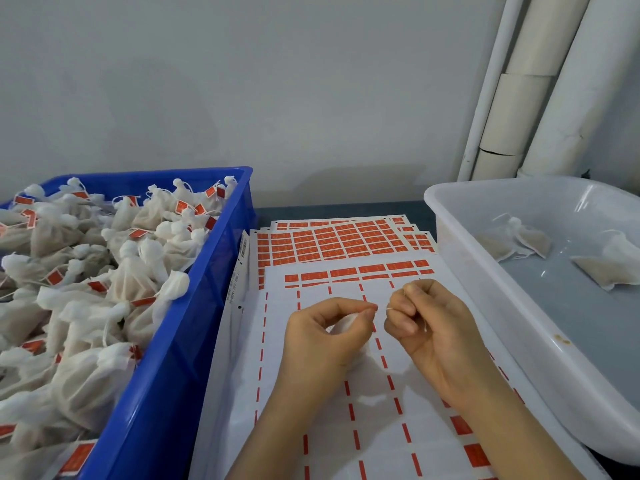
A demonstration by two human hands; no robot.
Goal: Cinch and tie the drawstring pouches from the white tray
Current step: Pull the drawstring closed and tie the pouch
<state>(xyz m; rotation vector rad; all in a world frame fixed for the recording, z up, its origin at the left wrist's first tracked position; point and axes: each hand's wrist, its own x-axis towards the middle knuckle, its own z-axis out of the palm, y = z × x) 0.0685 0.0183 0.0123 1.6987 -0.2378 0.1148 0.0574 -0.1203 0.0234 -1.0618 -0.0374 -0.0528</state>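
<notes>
My left hand (327, 336) curls round a small white mesh pouch (343, 325), mostly hidden in the palm, and pinches its thin drawstring at the fingertips. My right hand (426, 318) sits just to the right, fingers curled, pinching the other end of the drawstring (388, 309). Both hands hover above the label sheets at the centre. The white tray (485, 282) on the right holds two loose pouches: one pouch (519, 239) at the back and another pouch (613, 265) at the right edge.
A blue crate (207, 271) on the left is heaped with several tied pouches bearing red tags. Sheets of red labels (332, 240) cover the table between crate and tray. White pipes (540, 88) run up the wall at the back right.
</notes>
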